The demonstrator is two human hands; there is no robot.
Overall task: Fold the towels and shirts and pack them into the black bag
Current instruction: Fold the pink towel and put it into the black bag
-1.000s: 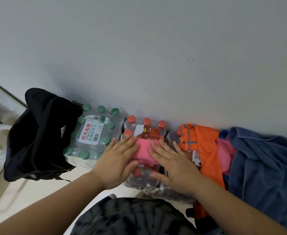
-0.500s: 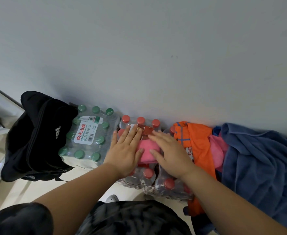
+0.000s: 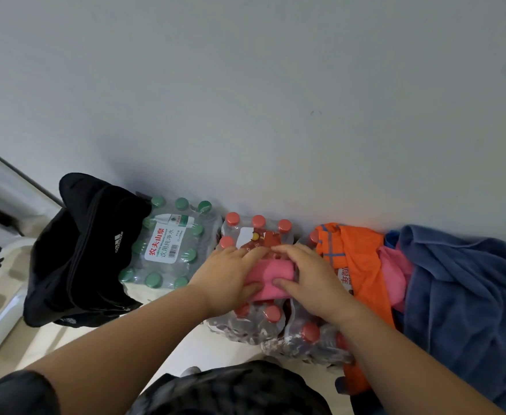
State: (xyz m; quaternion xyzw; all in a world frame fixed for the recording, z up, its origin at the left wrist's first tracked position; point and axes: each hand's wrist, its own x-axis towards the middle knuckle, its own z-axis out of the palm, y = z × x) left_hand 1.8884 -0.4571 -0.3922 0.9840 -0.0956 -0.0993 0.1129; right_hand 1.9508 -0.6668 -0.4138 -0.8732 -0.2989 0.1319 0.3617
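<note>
A: Lying crosswise on the red-capped bottle pack [image 3: 254,319], the folded pink towel [image 3: 271,272] is clasped at each end by left hand [image 3: 226,280] and right hand [image 3: 313,283].

B: The black bag [image 3: 78,259] stands beyond the pack's left edge, nearer the left hand.

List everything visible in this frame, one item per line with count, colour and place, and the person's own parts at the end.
black bag: 1, black with white logo, on the floor at far left against the wall
green-capped bottle pack: 1, clear with green caps, right of the bag
red-capped bottle packs: 2 visible, clear with red caps, centre, under the hands
folded pink towel: 1, pink, on the red-capped packs, between both hands
orange shirt: 1, orange, draped right of the packs
pink cloth: 1, pink, between orange shirt and blue towel
blue towel: 1, blue, heaped at far right
left hand: gripping the towel's left end
right hand: gripping its right end
</note>
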